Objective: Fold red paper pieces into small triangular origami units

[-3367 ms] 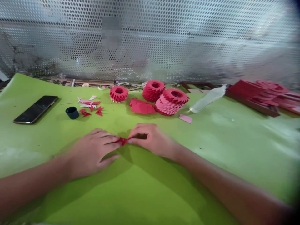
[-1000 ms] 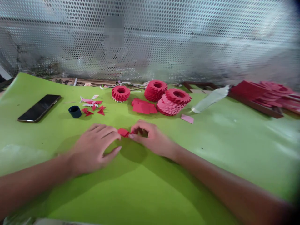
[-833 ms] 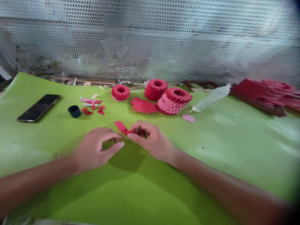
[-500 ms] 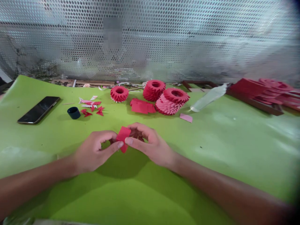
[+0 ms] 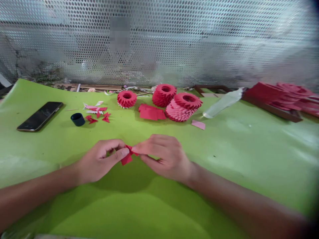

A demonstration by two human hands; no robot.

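Closest, a wide green tabletop (image 5: 154,212), with a big dark shadow on it. Over the middle of that, pinching a small folded paper (image 5: 126,160), bright red, in the left hand (image 5: 98,162), thumb on top. Pinching the same paper from the other side with the right hand (image 5: 165,156), fingertips close together. One flat end of the paper, down toward the front, between the two hands. Hard to tell if touching the tabletop or just above it.

Farther back and to the right, lying flat, a pink slip (image 5: 198,124). To the left, with a round mouth showing, a dark cup (image 5: 78,120). Farther left, lying on a slant, a black phone (image 5: 40,116). Just beside the cup, on the right, red bits (image 5: 106,117) with sharp points.

Behind the hands, a messy red stack (image 5: 151,113) of flat pieces, just beside a pink tower (image 5: 179,111) with a red top. Left of the stack, past the red bits, a few pink and white bits (image 5: 94,108). Right of the pink tower, on a slant, a clear bottle (image 5: 221,103).

Behind the stack, a red tower (image 5: 160,98) with a hole on top. Well to the left of that, a short, spiky red ring (image 5: 126,102). Far right, a brown tray (image 5: 286,115) with red and pink sheets (image 5: 271,96) piled up. At the very back, a gray wall (image 5: 159,43) full of tiny holes.
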